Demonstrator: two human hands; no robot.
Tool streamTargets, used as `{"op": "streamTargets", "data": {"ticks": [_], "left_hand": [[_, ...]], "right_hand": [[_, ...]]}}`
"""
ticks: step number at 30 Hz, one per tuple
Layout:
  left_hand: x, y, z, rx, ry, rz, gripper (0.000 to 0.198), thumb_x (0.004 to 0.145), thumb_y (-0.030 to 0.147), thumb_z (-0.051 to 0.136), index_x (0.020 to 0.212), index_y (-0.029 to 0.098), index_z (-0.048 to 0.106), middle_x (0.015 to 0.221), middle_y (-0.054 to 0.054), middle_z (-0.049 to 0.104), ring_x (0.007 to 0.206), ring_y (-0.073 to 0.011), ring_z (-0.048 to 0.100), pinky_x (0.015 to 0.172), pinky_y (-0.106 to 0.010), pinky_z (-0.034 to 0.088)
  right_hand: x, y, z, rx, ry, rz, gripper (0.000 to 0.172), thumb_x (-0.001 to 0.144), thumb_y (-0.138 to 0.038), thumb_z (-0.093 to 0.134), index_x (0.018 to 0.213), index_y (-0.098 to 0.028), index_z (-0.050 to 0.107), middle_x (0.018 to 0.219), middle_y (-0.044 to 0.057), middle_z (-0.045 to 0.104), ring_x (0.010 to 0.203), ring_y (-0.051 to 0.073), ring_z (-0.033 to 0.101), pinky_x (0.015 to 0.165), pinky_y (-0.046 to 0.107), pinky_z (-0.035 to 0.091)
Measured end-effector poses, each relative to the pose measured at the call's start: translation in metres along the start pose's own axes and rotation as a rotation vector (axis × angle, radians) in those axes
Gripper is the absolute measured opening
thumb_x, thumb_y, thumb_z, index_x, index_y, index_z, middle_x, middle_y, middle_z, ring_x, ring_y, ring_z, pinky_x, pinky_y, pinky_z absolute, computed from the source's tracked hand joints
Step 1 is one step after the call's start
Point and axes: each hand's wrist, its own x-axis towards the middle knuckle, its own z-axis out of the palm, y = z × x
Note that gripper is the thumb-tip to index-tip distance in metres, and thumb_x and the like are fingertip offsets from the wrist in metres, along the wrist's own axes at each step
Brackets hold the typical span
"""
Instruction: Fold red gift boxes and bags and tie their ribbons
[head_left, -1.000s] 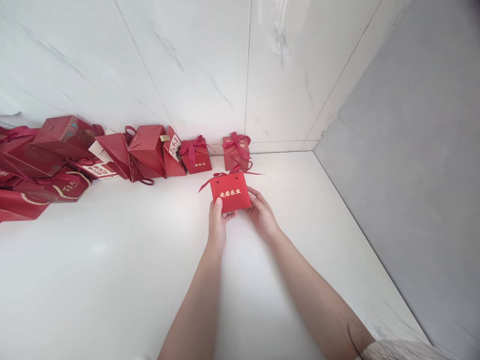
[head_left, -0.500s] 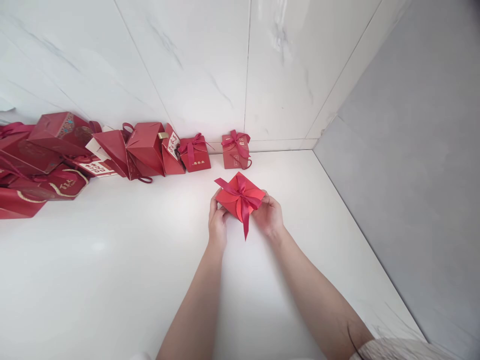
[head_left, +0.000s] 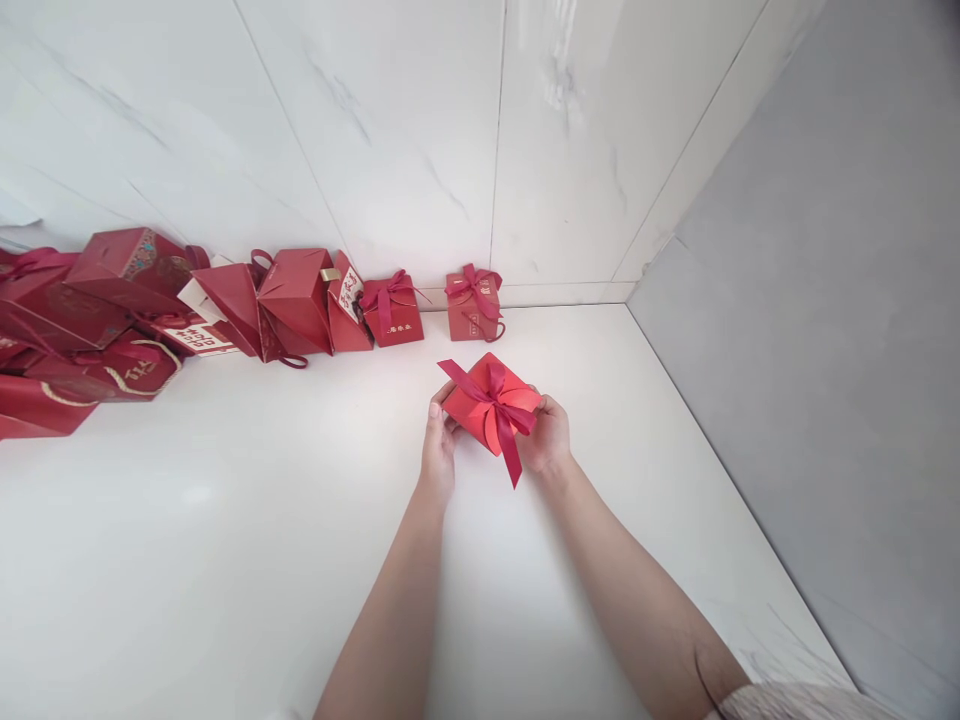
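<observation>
Between my two hands is a bright red gift box (head_left: 480,422), its top folded into petal-like flaps. A dark red ribbon (head_left: 507,420) is tied in a bow over the middle, one tail hanging toward me and another pointing to the upper left. My left hand (head_left: 439,445) grips the box's left side, with the thumb up along its edge. From the right, my right hand (head_left: 550,436) holds the other side; its fingertips are partly hidden behind the box. The underside of the box is out of sight.
A small red box with a bow (head_left: 474,308) stands by the tiled wall (head_left: 405,120), just beyond my hands. Left of it is another bowed box (head_left: 394,320), then several red gift boxes (head_left: 296,300) crowded together. A grey wall (head_left: 810,300) borders the white table (head_left: 225,560) on the right.
The box has shifted slightly right and toward me between my hands, and has turned a little. Its hanging ribbon tail now slants more to the right. Both hands keep their hold.
</observation>
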Motion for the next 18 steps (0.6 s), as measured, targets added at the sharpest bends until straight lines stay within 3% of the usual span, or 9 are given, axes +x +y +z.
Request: {"op": "streamTargets", "data": {"ticks": [8, 12, 18], "left_hand": [[-0.0014, -0.0002, -0.0009, 0.014, -0.033, 0.016, 0.062, 0.091, 0.073, 0.043, 0.134, 0.03, 0.057, 0.144, -0.006, 0.055, 0.123, -0.0294, 0.057, 0.101, -0.044, 0.047], [-0.0028, 0.0023, 0.0025, 0.034, -0.031, 0.038, 0.065, 0.086, 0.072, 0.054, 0.134, 0.028, 0.056, 0.144, -0.009, 0.055, 0.128, -0.0318, 0.054, 0.1, -0.045, 0.048], [-0.0022, 0.0056, 0.0064, 0.039, -0.009, 0.037, 0.063, 0.081, 0.06, 0.071, 0.131, 0.025, 0.056, 0.142, -0.011, 0.056, 0.135, -0.0313, 0.05, 0.112, -0.045, 0.041]], "right_hand": [[0.0006, 0.0007, -0.0005, 0.057, 0.027, 0.03, 0.008, 0.073, -0.032, 0.058, 0.067, -0.026, 0.059, 0.1, 0.006, 0.072, 0.106, 0.033, 0.064, 0.086, 0.05, 0.052], [-0.0012, -0.0016, 0.0018, 0.141, 0.052, 0.071, 0.006, 0.071, -0.027, 0.056, 0.065, -0.027, 0.055, 0.098, 0.005, 0.072, 0.105, 0.032, 0.064, 0.083, 0.047, 0.053], [-0.0021, -0.005, 0.0051, 0.225, 0.052, 0.121, 0.005, 0.07, -0.023, 0.053, 0.066, -0.026, 0.053, 0.097, 0.003, 0.072, 0.1, 0.028, 0.064, 0.08, 0.043, 0.051]]}}
